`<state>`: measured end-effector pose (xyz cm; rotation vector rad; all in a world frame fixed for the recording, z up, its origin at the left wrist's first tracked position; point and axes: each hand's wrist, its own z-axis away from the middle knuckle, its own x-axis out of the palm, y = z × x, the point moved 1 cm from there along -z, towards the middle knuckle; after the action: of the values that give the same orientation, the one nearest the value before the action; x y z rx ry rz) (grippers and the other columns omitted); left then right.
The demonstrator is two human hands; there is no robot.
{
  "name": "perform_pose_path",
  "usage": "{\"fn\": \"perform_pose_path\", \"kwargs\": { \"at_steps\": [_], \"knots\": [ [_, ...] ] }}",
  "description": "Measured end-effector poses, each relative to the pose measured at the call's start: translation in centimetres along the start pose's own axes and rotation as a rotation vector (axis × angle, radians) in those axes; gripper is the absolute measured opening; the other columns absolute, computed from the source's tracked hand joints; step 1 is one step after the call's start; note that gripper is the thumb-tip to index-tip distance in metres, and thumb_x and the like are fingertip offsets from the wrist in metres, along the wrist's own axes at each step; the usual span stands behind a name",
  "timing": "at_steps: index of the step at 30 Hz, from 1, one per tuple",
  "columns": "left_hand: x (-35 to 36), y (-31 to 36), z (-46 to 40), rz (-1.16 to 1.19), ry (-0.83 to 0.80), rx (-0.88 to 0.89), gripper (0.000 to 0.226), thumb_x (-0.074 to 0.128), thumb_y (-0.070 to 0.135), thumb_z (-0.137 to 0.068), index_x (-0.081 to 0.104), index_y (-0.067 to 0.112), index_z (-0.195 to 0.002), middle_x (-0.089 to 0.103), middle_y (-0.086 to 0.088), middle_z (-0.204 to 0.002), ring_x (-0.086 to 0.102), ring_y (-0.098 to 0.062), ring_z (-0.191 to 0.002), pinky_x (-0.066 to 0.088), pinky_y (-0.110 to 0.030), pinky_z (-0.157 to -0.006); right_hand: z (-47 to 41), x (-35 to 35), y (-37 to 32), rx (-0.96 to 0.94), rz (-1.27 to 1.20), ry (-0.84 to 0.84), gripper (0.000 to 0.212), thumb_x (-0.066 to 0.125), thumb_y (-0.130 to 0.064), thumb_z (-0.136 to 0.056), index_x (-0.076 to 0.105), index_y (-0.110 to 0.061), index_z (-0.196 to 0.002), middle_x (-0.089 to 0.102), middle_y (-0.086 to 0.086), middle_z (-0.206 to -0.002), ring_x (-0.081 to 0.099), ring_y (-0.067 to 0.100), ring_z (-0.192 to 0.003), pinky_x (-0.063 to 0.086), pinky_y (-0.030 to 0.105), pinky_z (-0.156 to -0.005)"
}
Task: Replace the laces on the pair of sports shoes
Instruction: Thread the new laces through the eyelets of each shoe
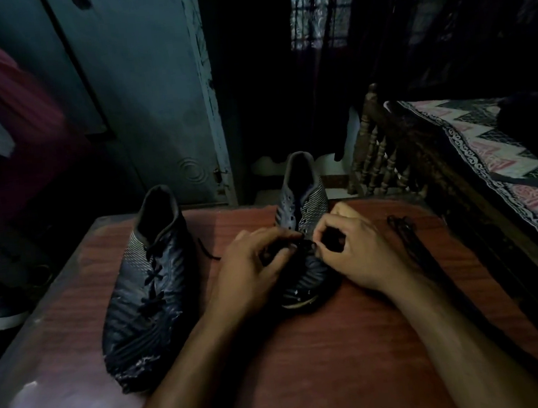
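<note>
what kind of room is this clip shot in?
Most likely a bedroom in a home, dimly lit. A bed with a patterned cover and carved wooden rail stands at right, a painted door behind the wooden table, and clothes hang at left.

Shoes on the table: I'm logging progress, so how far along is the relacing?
Looks done: the left shoe is laced up its front, though old or new lace I cannot tell. In hand: both hands, left hand and right hand, pinch a dark lace at the right shoe, whose upper eyelets are empty. Left: threading those; a loose lace lies on the table.
</note>
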<state>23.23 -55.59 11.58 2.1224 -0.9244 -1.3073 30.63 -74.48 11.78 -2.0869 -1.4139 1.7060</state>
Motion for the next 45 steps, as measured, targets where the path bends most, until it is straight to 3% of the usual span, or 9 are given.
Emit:
{"fn": "perform_pose_path", "kwargs": {
  "at_steps": [4,8,11,16,20,26,35,39,45],
  "knots": [
    [-0.1,-0.3,-0.2,0.553,0.079,-0.37,0.025,0.053,0.008,-0.091,0.07,0.022,-0.079,0.068,0.002,-0.075,0.059,-0.016,-0.071,0.046,-0.035,-0.07,0.0,-0.1,-0.1,-0.001,-0.066,0.071,0.015,0.074,-0.012,-0.082,0.061,-0.016,-0.076,0.057,-0.004,-0.084,0.055,0.012,-0.076,0.043,0.02,-0.068],
    [-0.3,-0.6,-0.1,0.379,0.075,-0.293,0.014,0.061,0.033,-0.082,0.072,0.027,-0.077,0.068,0.008,-0.074,0.059,-0.011,-0.069,0.046,-0.032,-0.068,0.0,-0.2,0.1,0.117,-0.115,0.09,0.011,0.067,-0.024,-0.089,0.061,-0.017,-0.083,0.069,-0.002,-0.083,0.064,0.018,-0.076,0.051,0.038,-0.073],
    [-0.2,-0.5,0.0,0.05,0.082,-0.224,0.008,0.083,0.043,-0.081,0.077,0.038,-0.078,0.062,0.009,-0.078,0.059,0.0,-0.07,0.043,-0.018,-0.063,0.1,-0.1,0.0,0.125,-0.108,0.104,0.011,0.066,-0.026,-0.09,0.06,-0.019,-0.085,0.07,-0.003,-0.083,0.065,0.019,-0.075,0.048,0.036,-0.071],
    [-0.1,-1.2,-0.2,0.073,0.05,-0.169,0.014,0.079,0.03,-0.087,0.07,0.028,-0.077,0.054,0.006,-0.088,0.056,-0.004,-0.085,0.042,-0.014,-0.075,0.1,-0.1,0.2,0.125,-0.138,0.147,0.013,0.07,-0.02,-0.088,0.06,-0.017,-0.081,0.07,-0.006,-0.082,0.065,0.007,-0.075,0.051,0.037,-0.071],
    [0.0,-1.4,-0.2,0.124,0.0,-0.152,0.012,0.07,0.027,-0.095,0.067,0.023,-0.085,0.065,0.009,-0.09,0.064,-0.007,-0.089,0.054,-0.034,-0.086,0.0,-0.3,0.7,0.134,-0.245,0.156,0.012,0.072,-0.019,-0.085,0.061,-0.02,-0.08,0.071,-0.004,-0.082,0.068,0.014,-0.079,0.055,0.043,-0.073],
    [0.0,-1.4,-0.1,0.137,-0.043,-0.063,0.014,0.062,0.03,-0.098,0.073,0.032,-0.107,0.072,0.018,-0.104,0.067,-0.004,-0.103,0.056,-0.045,-0.093,-0.1,0.1,0.0,-0.046,-0.203,0.008,0.028,0.058,0.007,-0.087,0.072,-0.017,-0.082,0.062,-0.004,-0.089,0.062,0.009,-0.088,0.046,0.021,-0.081],
    [-0.4,-1.4,-0.3,-0.045,-0.081,-0.068,0.014,0.088,0.034,-0.077,0.078,0.033,-0.088,0.066,0.01,-0.085,0.063,-0.008,-0.086,0.054,-0.041,-0.078,0.1,-0.2,-0.3,0.011,-0.142,-0.025,0.012,0.078,-0.013,-0.081,0.077,-0.025,-0.081,0.064,-0.009,-0.086,0.063,0.005,-0.081,0.046,0.015,-0.071],
    [-0.3,-1.3,-0.4,-0.143,-0.089,-0.006,0.009,0.084,0.032,-0.082,0.076,0.029,-0.086,0.057,0.008,-0.083,0.058,-0.01,-0.08,0.052,-0.038,-0.073,0.0,-0.4,-0.2,0.062,-0.136,-0.023,0.009,0.084,-0.021,-0.079,0.077,-0.026,-0.08,0.066,-0.008,-0.085,0.063,0.006,-0.079,0.049,0.022,-0.068],
    [-0.6,-1.4,-0.4,-0.032,-0.038,-0.087,0.014,0.078,0.031,-0.088,0.072,0.019,-0.083,0.055,0.002,-0.091,0.057,-0.008,-0.083,0.046,-0.024,-0.077,0.0,0.2,0.1,0.138,-0.177,0.075,0.013,0.082,-0.025,-0.082,0.07,-0.025,-0.079,0.067,-0.009,-0.074,0.059,-0.002,-0.068,0.045,0.016,-0.061]
  ]
}}
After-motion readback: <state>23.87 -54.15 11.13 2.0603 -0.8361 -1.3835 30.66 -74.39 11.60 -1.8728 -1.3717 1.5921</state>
